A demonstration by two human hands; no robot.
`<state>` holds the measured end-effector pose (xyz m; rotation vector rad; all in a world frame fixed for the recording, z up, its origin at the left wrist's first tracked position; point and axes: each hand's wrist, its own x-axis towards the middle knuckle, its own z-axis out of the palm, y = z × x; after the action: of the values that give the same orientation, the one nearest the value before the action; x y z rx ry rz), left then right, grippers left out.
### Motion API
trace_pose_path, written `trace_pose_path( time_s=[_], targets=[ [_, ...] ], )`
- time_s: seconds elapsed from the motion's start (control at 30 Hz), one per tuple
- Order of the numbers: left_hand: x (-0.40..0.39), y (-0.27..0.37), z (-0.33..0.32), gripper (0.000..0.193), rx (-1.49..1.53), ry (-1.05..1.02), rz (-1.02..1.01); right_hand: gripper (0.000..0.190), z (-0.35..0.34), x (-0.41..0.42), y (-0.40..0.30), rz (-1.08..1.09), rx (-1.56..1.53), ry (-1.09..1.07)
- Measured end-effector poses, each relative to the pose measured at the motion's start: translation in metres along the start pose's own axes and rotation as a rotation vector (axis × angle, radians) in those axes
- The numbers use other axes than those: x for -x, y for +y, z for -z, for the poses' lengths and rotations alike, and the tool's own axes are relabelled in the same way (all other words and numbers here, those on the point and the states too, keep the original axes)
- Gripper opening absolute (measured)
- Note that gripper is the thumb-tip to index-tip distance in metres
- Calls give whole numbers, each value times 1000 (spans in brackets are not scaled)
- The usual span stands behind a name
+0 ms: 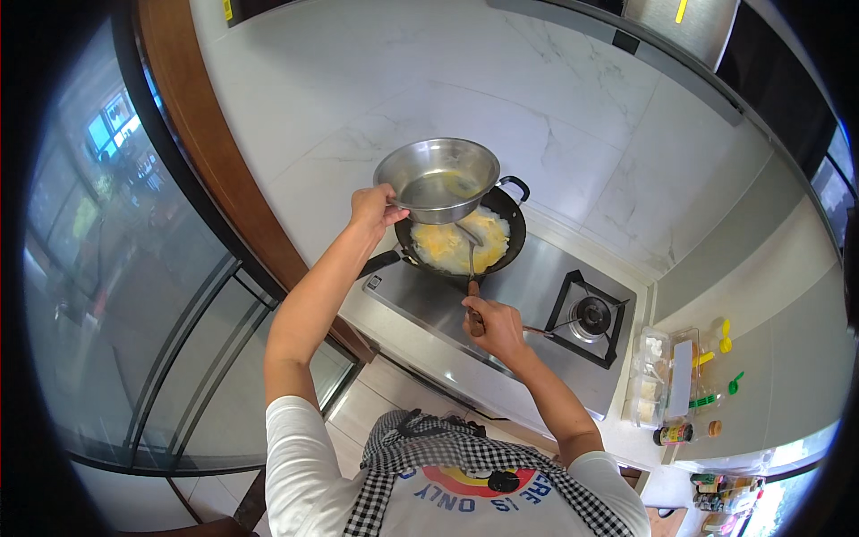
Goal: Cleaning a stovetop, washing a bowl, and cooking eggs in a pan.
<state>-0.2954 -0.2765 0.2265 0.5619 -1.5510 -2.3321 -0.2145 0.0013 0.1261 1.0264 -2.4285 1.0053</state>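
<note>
My left hand [376, 211] grips the rim of a round stainless steel bowl [436, 174], thumb inside. The bowl hangs over the back of a black wok [517, 231] and hides part of it; a thin yellowish residue shows on its bottom. Beaten egg [439, 245] spreads across the wok, yellow with whitish, partly set edges. In my right hand [496, 325] is the wooden handle of a metal spatula [472, 252], whose curved head rests in the egg. The wok's long black handle [380, 264] points to the left, beneath my left forearm.
A steel gas cooktop [530, 288] carries the wok; its right burner [593, 315] has a black square grate. Right of it stand a clear seasoning box [649, 379] and a dark-labelled jar [673, 434]. A glass door [168, 302] is at the left, and a marbled wall [470, 87] rises behind.
</note>
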Motion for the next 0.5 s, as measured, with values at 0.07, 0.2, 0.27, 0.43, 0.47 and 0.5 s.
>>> trace_pose_path(
  time_s=[0.07,0.2,0.27,0.43,0.47,0.5],
  targets=[
    [2,7,6,10,-19,-6,-6,27,3,-1,-12,-10,47,-53],
    [8,16,11,9,-38,-47,-21,26,1,-13,-27,-54,99,-105],
    [10,19,17,9,-32,-73,-13,27,-7,-19,-32,-70,127,-184],
    [13,22,28,7,-17,-139,18,39,-30,-16,-32,-122,155,-104],
    [15,22,29,7,-10,-154,30,41,-31,-11,-32,-165,160,-64],
    [17,22,33,7,-2,-165,40,41,-31,-5,-39,-182,164,-51]
  ],
)
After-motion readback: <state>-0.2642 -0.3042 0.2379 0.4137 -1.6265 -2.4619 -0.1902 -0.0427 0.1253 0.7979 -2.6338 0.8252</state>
